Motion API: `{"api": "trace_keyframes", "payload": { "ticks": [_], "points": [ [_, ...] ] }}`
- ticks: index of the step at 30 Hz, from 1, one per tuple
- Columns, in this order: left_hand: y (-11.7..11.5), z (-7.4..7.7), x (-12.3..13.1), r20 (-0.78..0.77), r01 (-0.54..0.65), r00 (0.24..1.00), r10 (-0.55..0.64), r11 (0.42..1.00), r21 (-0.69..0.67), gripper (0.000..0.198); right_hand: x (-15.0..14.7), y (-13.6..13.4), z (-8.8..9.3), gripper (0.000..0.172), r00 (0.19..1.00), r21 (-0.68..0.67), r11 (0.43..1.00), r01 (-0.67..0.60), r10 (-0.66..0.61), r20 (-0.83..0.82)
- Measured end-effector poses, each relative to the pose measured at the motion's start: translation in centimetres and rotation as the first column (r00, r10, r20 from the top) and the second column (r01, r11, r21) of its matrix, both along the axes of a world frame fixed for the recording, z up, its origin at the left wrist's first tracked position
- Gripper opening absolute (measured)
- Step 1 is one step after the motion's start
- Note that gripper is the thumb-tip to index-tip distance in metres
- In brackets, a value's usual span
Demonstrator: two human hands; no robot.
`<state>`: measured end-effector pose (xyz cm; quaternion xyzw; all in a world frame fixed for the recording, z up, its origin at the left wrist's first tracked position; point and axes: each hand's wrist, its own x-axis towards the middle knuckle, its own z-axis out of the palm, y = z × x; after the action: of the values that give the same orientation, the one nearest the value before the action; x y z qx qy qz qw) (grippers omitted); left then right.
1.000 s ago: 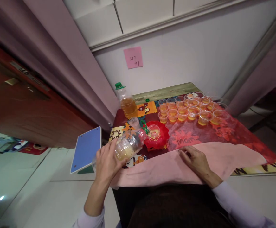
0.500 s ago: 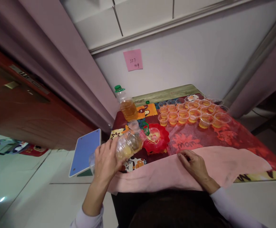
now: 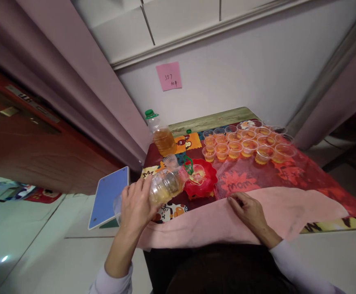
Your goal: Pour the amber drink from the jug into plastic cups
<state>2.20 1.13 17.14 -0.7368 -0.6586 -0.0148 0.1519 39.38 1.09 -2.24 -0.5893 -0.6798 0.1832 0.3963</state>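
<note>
My left hand point(image 3: 136, 204) is wrapped round a clear plastic bottle point(image 3: 165, 185) with some yellowish liquid inside. The bottle leans over almost on its side, its neck pointing right, over a red scalloped dish point(image 3: 207, 181). A green loop handle point(image 3: 188, 164) shows at the neck; whether liquid is flowing out is not clear. On the pink cloth point(image 3: 208, 224) along the front of the table rests my right hand point(image 3: 248, 214), fingers loosely curled, a gap showing between thumb and fingers. Nothing is visible in it. A clear cup point(image 3: 171, 161) stands behind the tilted bottle.
A second bottle point(image 3: 162, 136), green-capped with amber liquid, stands at the back left. Rows of clear plastic cups point(image 3: 234, 149) with orange-yellow contents fill the back right. A loose green cap point(image 3: 189, 131) lies near the back edge. A blue board point(image 3: 108, 198) is left of the table.
The whole view has shifted slightly. Both hands and the tilted bottle stay in nearly the same places on the table.
</note>
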Motion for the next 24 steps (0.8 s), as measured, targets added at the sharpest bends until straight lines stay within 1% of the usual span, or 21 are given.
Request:
{"api": "trace_keyframes", "payload": {
  "ticks": [5,11,18,24],
  "points": [
    [0.2,0.4,0.3,-0.019,-0.006,1.000,0.006,1.000,-0.005,0.083,0.0,-0.1,0.1,0.032,1.000,-0.009,1.000,-0.008,0.008,0.016],
    [0.2,0.8,0.6,-0.034,-0.016,0.999,0.016,1.000,-0.017,0.085,0.0,-0.1,0.0,0.032,0.999,0.016,1.000,0.007,-0.008,0.041],
    [0.3,1.2,0.7,-0.049,-0.001,0.999,0.000,1.000,-0.012,0.079,0.1,-0.1,0.1,0.031,1.000,0.009,1.000,-0.002,0.002,0.028],
    [0.5,1.4,0.8,-0.082,0.002,0.997,-0.002,1.000,-0.004,0.081,0.0,0.0,-0.1,0.031,1.000,0.020,1.000,0.007,-0.007,0.028]
  ]
}}
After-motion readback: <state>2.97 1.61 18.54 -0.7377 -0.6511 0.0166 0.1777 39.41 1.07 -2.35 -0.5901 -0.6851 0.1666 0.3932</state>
